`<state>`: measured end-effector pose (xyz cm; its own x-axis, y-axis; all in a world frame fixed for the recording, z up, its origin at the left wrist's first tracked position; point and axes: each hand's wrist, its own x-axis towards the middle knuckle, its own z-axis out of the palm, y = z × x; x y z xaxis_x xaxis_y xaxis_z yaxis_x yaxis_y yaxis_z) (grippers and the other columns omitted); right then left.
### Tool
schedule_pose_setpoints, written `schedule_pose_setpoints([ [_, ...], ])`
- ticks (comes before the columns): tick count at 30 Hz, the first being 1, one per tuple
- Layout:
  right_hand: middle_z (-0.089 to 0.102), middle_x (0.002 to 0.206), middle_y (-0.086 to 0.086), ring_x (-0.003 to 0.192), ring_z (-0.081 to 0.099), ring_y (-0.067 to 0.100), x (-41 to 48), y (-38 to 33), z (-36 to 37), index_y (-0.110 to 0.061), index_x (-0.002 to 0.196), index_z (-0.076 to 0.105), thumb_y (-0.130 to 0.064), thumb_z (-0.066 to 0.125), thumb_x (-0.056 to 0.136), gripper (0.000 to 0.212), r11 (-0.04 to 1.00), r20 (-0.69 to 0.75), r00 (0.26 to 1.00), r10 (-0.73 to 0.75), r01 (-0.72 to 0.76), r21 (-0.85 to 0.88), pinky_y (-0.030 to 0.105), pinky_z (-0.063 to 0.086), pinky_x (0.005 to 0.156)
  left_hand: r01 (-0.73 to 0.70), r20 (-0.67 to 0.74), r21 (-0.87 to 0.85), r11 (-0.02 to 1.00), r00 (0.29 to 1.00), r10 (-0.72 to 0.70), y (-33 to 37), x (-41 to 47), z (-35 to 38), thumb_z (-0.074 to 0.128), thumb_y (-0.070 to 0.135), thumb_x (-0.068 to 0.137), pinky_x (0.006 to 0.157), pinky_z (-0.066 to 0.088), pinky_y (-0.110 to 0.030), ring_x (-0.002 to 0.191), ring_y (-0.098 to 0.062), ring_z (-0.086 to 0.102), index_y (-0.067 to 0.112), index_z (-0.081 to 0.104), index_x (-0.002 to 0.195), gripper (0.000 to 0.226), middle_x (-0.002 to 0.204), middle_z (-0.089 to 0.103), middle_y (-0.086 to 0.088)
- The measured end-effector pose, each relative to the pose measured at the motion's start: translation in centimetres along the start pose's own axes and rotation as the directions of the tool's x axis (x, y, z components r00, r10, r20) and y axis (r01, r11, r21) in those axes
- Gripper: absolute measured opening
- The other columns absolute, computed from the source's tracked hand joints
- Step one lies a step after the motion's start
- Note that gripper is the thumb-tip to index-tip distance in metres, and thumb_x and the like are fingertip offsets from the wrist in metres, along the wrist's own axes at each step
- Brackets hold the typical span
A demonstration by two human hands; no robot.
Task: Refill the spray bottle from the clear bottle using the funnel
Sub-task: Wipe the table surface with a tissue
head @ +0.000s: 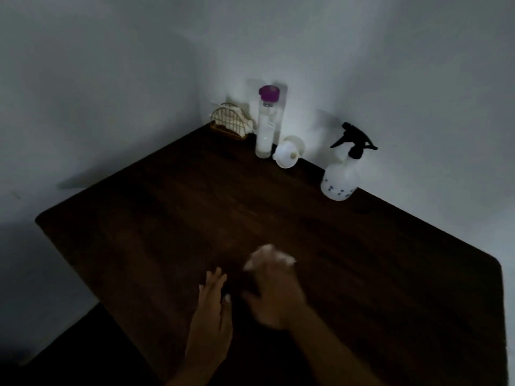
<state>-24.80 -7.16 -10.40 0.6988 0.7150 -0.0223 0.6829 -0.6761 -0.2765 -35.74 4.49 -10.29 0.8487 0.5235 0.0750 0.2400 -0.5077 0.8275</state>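
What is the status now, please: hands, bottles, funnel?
Left hand and right hand open, empty, over table. Spray bottle, clear bottle, funnel untouched at far edge. Path clear.

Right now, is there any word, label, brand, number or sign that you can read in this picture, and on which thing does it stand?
No text can be read.
Spray bottle: only small dark dots, a pattern, not letters.
Clear bottle: a small dark mark below the purple cap, too blurred to read.
Funnel, wire holder, table: no print visible.
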Motion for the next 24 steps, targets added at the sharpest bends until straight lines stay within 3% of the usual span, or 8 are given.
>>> schedule_pose_setpoints([
  [4, 0.015, 0.155, 0.012, 0.143, 0.003, 0.03, 1.4, -7.7, 2.3, -0.022, 0.146, 0.011, -0.046, 0.048, 0.085, 0.076, 0.855, 0.088, 0.851, -0.518, 0.514, 0.07, 0.044, -0.005, 0.115, 0.064, -0.082, 0.023, 0.998, 0.995, -0.062, -1.8, 4.8, -3.6, 0.041, 0.015, 0.095, 0.115, 0.012, -0.029, 0.138, -0.008, 0.014, 0.01, 0.039, 0.135, 0.04, 0.138, 0.026, 0.012],
  [6, 0.019, 0.154, 0.01, 0.143, 0.006, 0.026, 4.7, -3.9, 2.0, -0.022, 0.143, 0.031, -0.051, 0.042, 0.083, 0.067, 0.906, 0.062, 0.903, -0.424, 0.423, 0.023, 0.043, 0.0, 0.116, 0.069, -0.083, 0.045, 0.997, 0.994, -0.065, -2.9, 6.9, -4.9, 0.042, 0.014, 0.095, 0.116, 0.012, -0.034, 0.138, -0.01, 0.016, 0.008, 0.039, 0.135, 0.041, 0.14, 0.028, 0.009],
  [8, 0.018, 0.155, 0.008, 0.143, 0.003, 0.021, 8.8, 1.6, 0.3, -0.023, 0.142, 0.032, -0.06, 0.028, 0.081, 0.072, 0.998, 0.031, 0.997, -0.066, 0.066, -0.018, 0.039, 0.001, 0.117, 0.068, -0.07, 0.054, 0.996, 0.995, -0.064, -3.7, 8.2, -5.9, 0.038, 0.022, 0.096, 0.116, 0.009, -0.031, 0.138, -0.01, 0.015, 0.01, 0.037, 0.136, 0.042, 0.141, 0.024, 0.01],
  [12, -0.004, 0.157, 0.011, 0.143, -0.007, 0.028, 12.8, 7.3, -2.7, -0.016, 0.148, 0.005, -0.063, 0.021, 0.089, 0.078, 0.875, 0.059, 0.876, 0.479, -0.471, -0.111, 0.048, 0.002, 0.116, 0.057, -0.061, 0.049, 0.997, 0.997, -0.054, -5.7, 9.8, -7.2, 0.037, 0.019, 0.094, 0.115, 0.007, -0.027, 0.138, -0.007, 0.014, 0.011, 0.037, 0.136, 0.042, 0.141, 0.023, 0.011],
  [14, 0.002, 0.156, 0.015, 0.143, -0.005, 0.031, 13.0, 4.1, -1.4, -0.012, 0.148, 0.011, -0.065, 0.024, 0.086, 0.082, 0.937, 0.019, 0.945, 0.326, -0.321, -0.135, 0.048, 0.002, 0.116, 0.086, -0.083, 0.039, 0.996, 0.993, -0.082, -6.5, 10.8, -7.8, 0.039, 0.017, 0.095, 0.114, 0.008, -0.025, 0.136, -0.005, 0.015, 0.011, 0.038, 0.135, 0.04, 0.142, 0.026, 0.009],
  [16, 0.02, 0.152, 0.017, 0.143, 0.004, 0.034, 12.1, -3.1, 1.9, -0.012, 0.142, 0.031, -0.061, 0.036, 0.082, 0.078, 0.993, 0.017, 0.998, -0.068, 0.07, -0.1, 0.048, 0.008, 0.114, 0.083, -0.078, 0.023, 0.996, 0.994, -0.081, -7.0, 12.2, -8.5, 0.042, 0.026, 0.095, 0.113, 0.011, -0.025, 0.136, -0.002, 0.016, 0.01, 0.04, 0.134, 0.042, 0.141, 0.028, 0.009],
  [20, 0.027, 0.149, 0.002, 0.141, 0.014, 0.028, 12.7, -12.2, 5.1, -0.025, 0.143, 0.029, -0.06, 0.037, 0.079, 0.073, 0.848, 0.127, 0.865, -0.486, 0.502, -0.168, 0.041, 0.011, 0.11, 0.057, -0.095, 0.055, 0.997, 0.994, -0.052, -8.1, 15.8, -11.2, 0.041, 0.023, 0.095, 0.112, 0.014, -0.026, 0.136, -0.005, 0.018, 0.012, 0.041, 0.133, 0.04, 0.14, 0.029, 0.01],
  [24, 0.028, 0.151, 0.013, 0.142, 0.016, 0.028, 21.9, -4.5, 2.2, -0.017, 0.141, 0.035, -0.056, 0.035, 0.084, 0.07, 0.998, -0.061, 0.997, -0.057, 0.054, -0.041, 0.039, 0.006, 0.115, 0.086, -0.111, 0.108, 0.99, 0.991, -0.074, -10.0, 19.3, -14.4, 0.034, 0.024, 0.094, 0.116, 0.01, -0.032, 0.136, -0.005, 0.012, 0.011, 0.036, 0.136, 0.044, 0.141, 0.022, 0.012],
])
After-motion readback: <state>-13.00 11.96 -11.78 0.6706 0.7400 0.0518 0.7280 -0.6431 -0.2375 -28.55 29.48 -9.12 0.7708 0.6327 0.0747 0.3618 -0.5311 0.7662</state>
